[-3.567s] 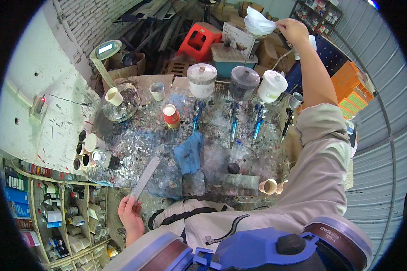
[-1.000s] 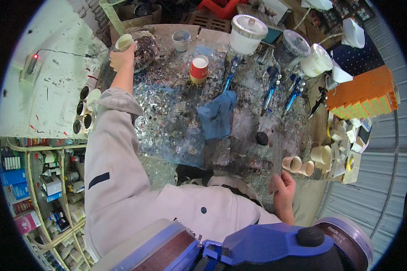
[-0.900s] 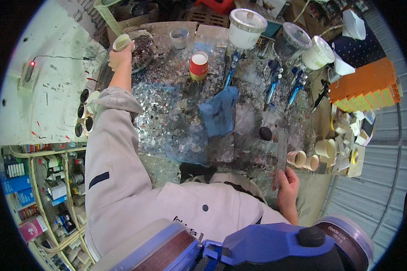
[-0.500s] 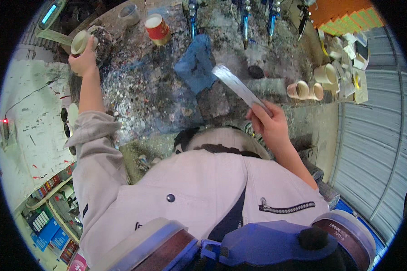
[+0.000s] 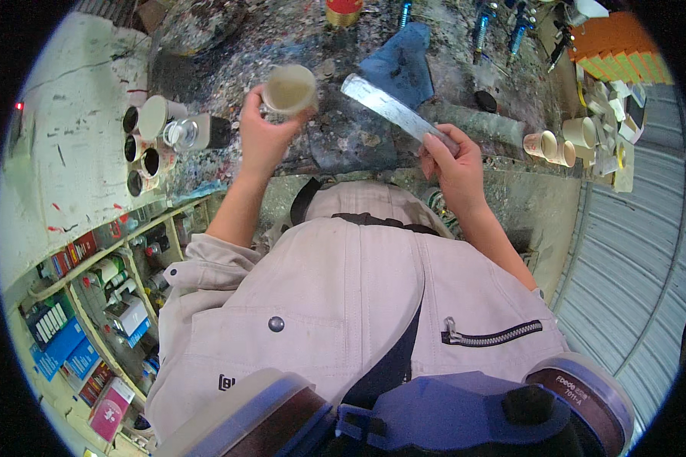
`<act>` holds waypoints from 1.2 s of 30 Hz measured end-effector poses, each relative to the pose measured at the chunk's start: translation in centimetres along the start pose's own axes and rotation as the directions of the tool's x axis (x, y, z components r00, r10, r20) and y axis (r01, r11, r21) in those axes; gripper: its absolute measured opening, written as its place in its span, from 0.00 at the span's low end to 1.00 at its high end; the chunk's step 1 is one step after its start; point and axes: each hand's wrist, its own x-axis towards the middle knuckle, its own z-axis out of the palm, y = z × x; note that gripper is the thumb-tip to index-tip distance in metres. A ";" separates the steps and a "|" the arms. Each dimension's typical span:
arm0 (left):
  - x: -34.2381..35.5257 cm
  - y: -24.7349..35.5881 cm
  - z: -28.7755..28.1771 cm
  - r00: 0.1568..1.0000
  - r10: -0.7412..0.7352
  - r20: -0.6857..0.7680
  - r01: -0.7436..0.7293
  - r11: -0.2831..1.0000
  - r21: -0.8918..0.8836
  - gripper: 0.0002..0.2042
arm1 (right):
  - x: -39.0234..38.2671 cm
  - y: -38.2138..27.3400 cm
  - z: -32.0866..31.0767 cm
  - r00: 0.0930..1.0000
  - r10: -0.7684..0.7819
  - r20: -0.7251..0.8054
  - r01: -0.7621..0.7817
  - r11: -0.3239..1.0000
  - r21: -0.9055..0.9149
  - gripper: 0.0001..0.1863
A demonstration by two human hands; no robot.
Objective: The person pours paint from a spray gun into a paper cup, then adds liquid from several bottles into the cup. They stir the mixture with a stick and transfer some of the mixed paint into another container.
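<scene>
A paper cup (image 5: pixel 290 90) with pale beige contents or lining, slightly blurred, is gripped by my left hand (image 5: pixel 269 137) above the paint-spattered bench. My right hand (image 5: pixel 451 156) holds one end of a flat metal strip (image 5: pixel 385 108), like a steel ruler, its free end slanting up and left toward the cup. Strip and cup are apart. Beyond the strip lies a crumpled blue cloth (image 5: pixel 400 65) on the bench. What the cup holds cannot be made out clearly.
Several cups with dark contents (image 5: pixel 151 160) and a clear bottle (image 5: pixel 194 132) stand at the bench's left. A red and yellow cup (image 5: pixel 343 11) and blue spray guns (image 5: pixel 482 30) are at the back. More paper cups (image 5: pixel 579 132) lie at the right, near an orange box (image 5: pixel 617 42).
My left hand has brought the cup from the far left toward the middle, near the strip. The right hand still holds the strip. The whole view has shifted, showing more of the left side.
</scene>
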 end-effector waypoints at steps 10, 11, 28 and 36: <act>-5.1 -3.7 -2.1 0.980 0.166 0.112 -0.179 0.977 0.119 0.38 | 1.4 -0.9 6.6 0.999 -0.041 0.020 0.043 0.993 -0.111 0.09; -5.2 -4.1 -2.3 0.981 0.166 0.103 -0.178 0.977 0.119 0.38 | 1.6 -0.8 7.3 0.995 -0.085 0.054 0.094 0.979 -0.182 0.09; -9.4 -6.2 -10.4 0.978 0.139 0.156 -0.143 0.990 0.015 0.27 | 6.1 0.2 16.2 0.731 -0.275 0.624 0.657 0.035 -0.753 0.09; -24.1 -24.8 -19.4 0.812 -0.573 0.109 0.561 0.819 0.121 0.10 | 5.1 1.1 17.0 0.782 -0.250 0.571 0.620 0.207 -0.757 0.11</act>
